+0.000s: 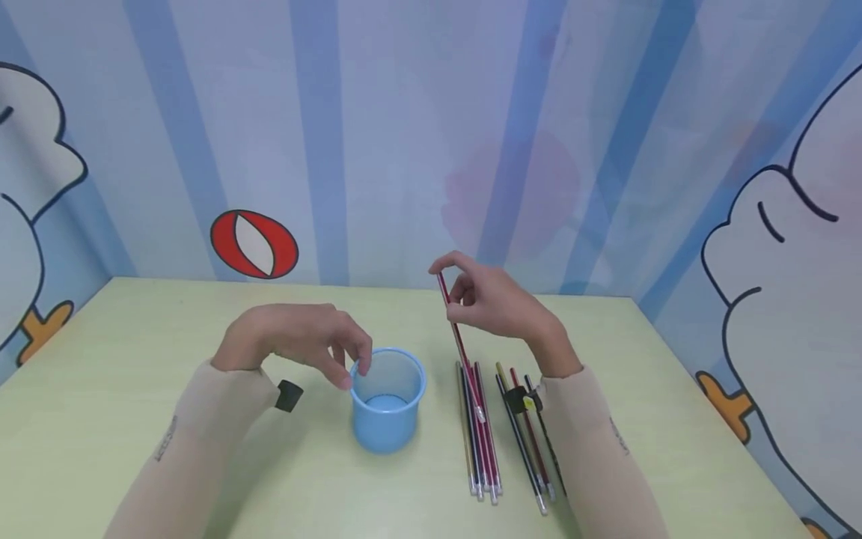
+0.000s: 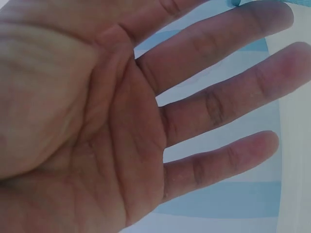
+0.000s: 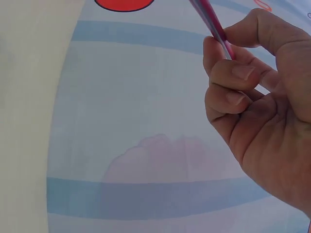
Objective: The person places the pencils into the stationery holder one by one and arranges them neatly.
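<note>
My left hand [image 1: 303,337] pinches the left rim of a light blue cup [image 1: 385,438], thumb outside and a fingertip over the opening. The cup stands upright on the table, and its inside looks bare. In the left wrist view the other fingers [image 2: 214,109] spread out. Right of the cup, my right hand [image 1: 488,296] pinches a red pencil [image 1: 461,348] near its upper end. That pencil slants, its lower end overlapping a bundle of pencils [image 1: 486,464] in the head view. The right wrist view shows the pencil [image 3: 211,19] between thumb and fingertips.
Farther right, several more pencils [image 1: 528,442] lie on the table, partly hidden by the right sleeve [image 1: 592,442]. The pale yellow table [image 1: 135,419] ends at a blue striped backdrop [image 1: 404,150] with cartoon drawings.
</note>
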